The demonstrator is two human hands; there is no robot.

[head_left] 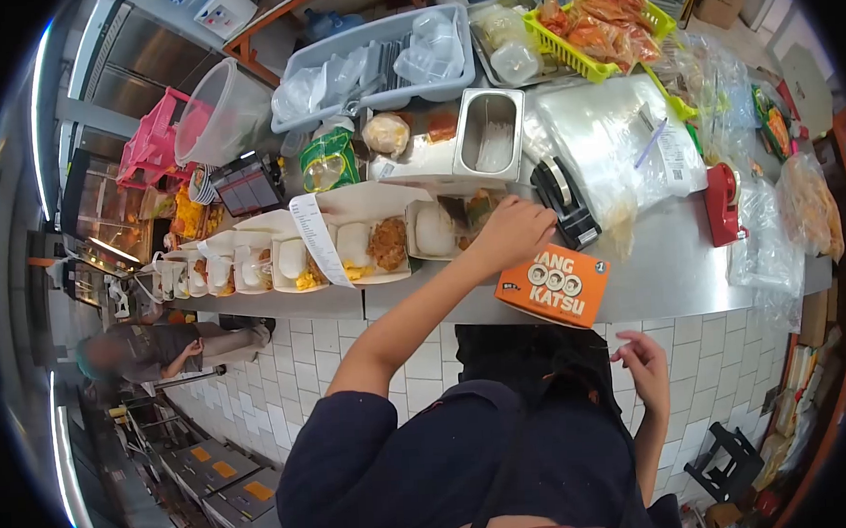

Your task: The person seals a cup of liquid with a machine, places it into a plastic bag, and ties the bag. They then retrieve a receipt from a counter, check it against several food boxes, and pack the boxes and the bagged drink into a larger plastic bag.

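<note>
My left hand [516, 230] reaches over the steel counter, at the right end of an open food box [436, 228] with rice and wrapped items in it. Its fingers bend down at the box, and their tips are hidden. Just below it lies a closed orange box [553, 287] with white lettering, at the counter's front edge. A black tape dispenser [565, 203] stands right beside the hand. My right hand [643, 363] hangs in front of the counter, lower right of the orange box, fingers loosely apart and holding nothing.
Open food boxes [352, 251] line the counter's left, a receipt [323, 240] across one. Behind are a steel container [489, 134], a blue-grey tub [376, 58] and a yellow basket [574, 54]. A red tape dispenser [722, 204] stands right. Another person [163, 353] is at far left.
</note>
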